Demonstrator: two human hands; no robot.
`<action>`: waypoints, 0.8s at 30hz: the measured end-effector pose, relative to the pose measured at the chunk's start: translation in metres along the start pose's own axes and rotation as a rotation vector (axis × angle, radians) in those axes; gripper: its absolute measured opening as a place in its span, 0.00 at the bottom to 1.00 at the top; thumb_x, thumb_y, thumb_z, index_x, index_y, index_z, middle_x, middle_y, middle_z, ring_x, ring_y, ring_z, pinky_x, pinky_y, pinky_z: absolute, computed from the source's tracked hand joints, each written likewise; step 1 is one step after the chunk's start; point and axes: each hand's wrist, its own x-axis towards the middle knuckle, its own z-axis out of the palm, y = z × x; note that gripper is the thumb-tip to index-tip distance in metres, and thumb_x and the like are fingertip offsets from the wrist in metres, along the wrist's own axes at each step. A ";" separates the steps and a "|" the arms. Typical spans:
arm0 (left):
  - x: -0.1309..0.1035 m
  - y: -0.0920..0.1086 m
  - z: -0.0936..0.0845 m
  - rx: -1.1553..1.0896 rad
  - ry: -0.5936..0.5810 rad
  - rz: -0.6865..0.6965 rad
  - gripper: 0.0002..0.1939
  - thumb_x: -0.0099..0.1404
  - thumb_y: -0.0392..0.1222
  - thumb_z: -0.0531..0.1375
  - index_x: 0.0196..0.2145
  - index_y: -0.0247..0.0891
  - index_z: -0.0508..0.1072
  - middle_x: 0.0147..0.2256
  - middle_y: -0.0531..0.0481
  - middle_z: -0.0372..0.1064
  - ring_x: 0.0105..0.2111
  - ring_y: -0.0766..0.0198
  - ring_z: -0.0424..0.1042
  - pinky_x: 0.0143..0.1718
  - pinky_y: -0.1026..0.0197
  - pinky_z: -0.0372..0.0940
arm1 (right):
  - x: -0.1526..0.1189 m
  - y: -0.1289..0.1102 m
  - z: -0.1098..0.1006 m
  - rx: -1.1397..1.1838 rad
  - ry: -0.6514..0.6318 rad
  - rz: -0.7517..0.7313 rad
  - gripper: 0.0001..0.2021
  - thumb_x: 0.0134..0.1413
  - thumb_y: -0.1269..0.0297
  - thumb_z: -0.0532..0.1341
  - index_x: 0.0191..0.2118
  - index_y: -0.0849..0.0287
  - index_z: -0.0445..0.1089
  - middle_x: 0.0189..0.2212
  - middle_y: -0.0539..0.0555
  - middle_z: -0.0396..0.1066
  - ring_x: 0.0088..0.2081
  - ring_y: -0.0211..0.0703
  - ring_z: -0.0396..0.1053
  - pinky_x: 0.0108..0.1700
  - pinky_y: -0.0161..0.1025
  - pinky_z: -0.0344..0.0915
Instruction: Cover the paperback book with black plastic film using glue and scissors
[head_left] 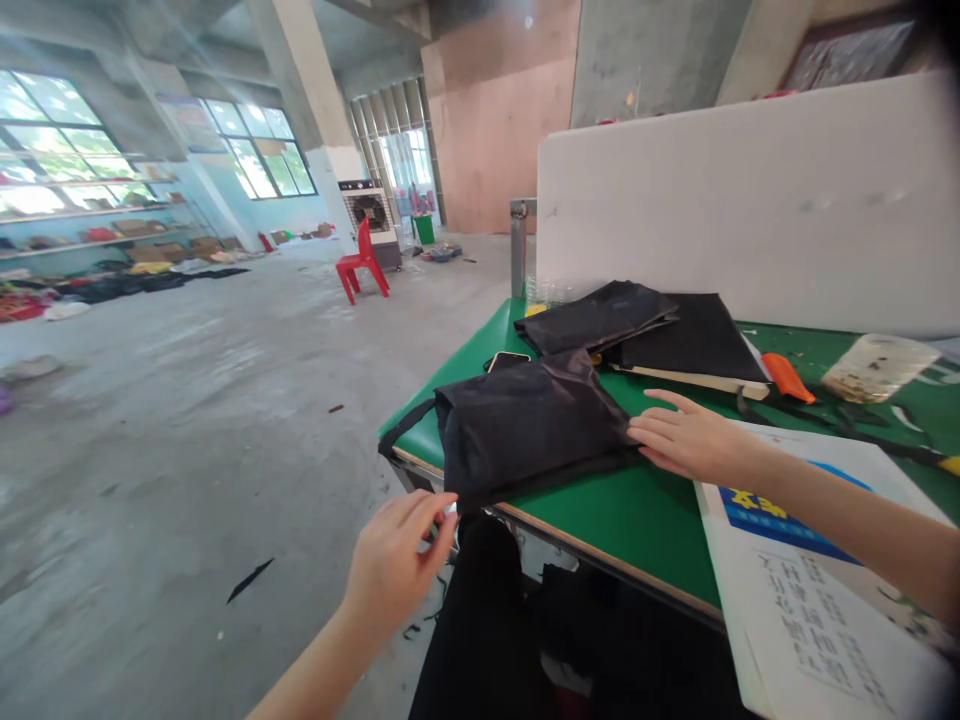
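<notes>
Left hand (405, 545) pinches the near left corner of a black fabric piece (532, 430); the right hand (694, 440) has its fingertips at the piece's right edge, though from here I can't tell whether they grip. The fabric lies along the near edge of the green tabletop (622, 520), a dark strap (405, 428) at its left. I'd judge it mostly spread out, with creases left in it; how much handling remains doesn't show. Just behind lie a phone (508, 361) and a folded black piece (600, 315). A printed white sheet (810, 600) sits to the right. Well apart, a red chair (363, 265) stands on the floor (285, 490).
</notes>
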 end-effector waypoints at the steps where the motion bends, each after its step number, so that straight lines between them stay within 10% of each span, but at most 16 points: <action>1: -0.005 -0.005 0.000 -0.095 -0.002 -0.182 0.11 0.66 0.44 0.51 0.40 0.40 0.71 0.31 0.49 0.70 0.30 0.62 0.69 0.34 0.59 0.63 | 0.002 -0.001 -0.003 -0.014 -0.010 -0.024 0.10 0.60 0.66 0.50 0.42 0.58 0.67 0.37 0.51 0.71 0.40 0.40 0.67 0.59 0.50 0.51; 5: -0.016 -0.017 0.013 -0.633 -0.092 -0.750 0.22 0.64 0.57 0.49 0.38 0.36 0.72 0.29 0.47 0.70 0.26 0.62 0.69 0.31 0.59 0.65 | 0.027 -0.022 -0.017 0.041 0.052 0.048 0.10 0.58 0.68 0.53 0.45 0.61 0.65 0.43 0.54 0.69 0.43 0.42 0.66 0.57 0.49 0.52; 9: -0.015 -0.009 0.029 -1.099 -0.135 -0.981 0.26 0.59 0.61 0.54 0.37 0.32 0.71 0.35 0.39 0.73 0.31 0.58 0.73 0.38 0.56 0.66 | 0.067 -0.063 -0.029 0.136 0.092 0.074 0.10 0.57 0.70 0.53 0.45 0.62 0.64 0.42 0.55 0.69 0.43 0.43 0.65 0.55 0.48 0.54; 19: -0.011 0.057 0.061 -1.327 -0.062 -0.781 0.15 0.57 0.49 0.61 0.35 0.33 0.70 0.31 0.48 0.71 0.27 0.65 0.71 0.36 0.60 0.66 | 0.099 -0.142 -0.052 0.382 -0.053 0.370 0.10 0.56 0.63 0.55 0.43 0.61 0.65 0.36 0.54 0.67 0.38 0.44 0.64 0.41 0.42 0.60; 24: -0.017 0.090 0.068 -1.039 -0.419 -0.426 0.09 0.59 0.43 0.59 0.32 0.34 0.73 0.26 0.50 0.71 0.25 0.64 0.70 0.29 0.64 0.63 | 0.092 -0.155 -0.050 0.357 -0.078 0.338 0.18 0.49 0.56 0.62 0.43 0.61 0.65 0.39 0.55 0.66 0.41 0.47 0.62 0.44 0.45 0.58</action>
